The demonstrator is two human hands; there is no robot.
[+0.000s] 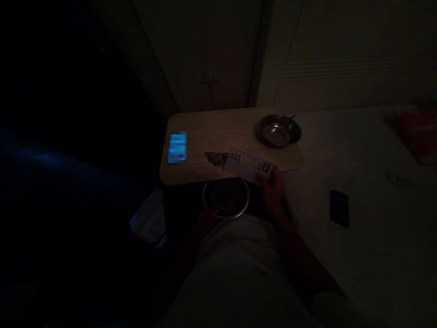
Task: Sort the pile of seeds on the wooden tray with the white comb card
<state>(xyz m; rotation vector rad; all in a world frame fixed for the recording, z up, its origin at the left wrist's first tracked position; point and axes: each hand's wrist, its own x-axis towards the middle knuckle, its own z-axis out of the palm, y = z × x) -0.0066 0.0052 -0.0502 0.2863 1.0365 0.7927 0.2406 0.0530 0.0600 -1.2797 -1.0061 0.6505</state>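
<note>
The room is very dark. My right hand grips one end of a flat white slotted plastic piece, which lies tilted over the near edge of a small wooden table. A patch of dark grains lies on the table beside the piece's left end. Just below the table edge my left hand holds a round steel bowl by its near rim; its fingers are barely visible in the dark.
A second, empty steel bowl sits at the table's far right. A lit phone screen glows at the table's left. A dark phone lies on the pale bed at right. A white bag sits on the floor at left.
</note>
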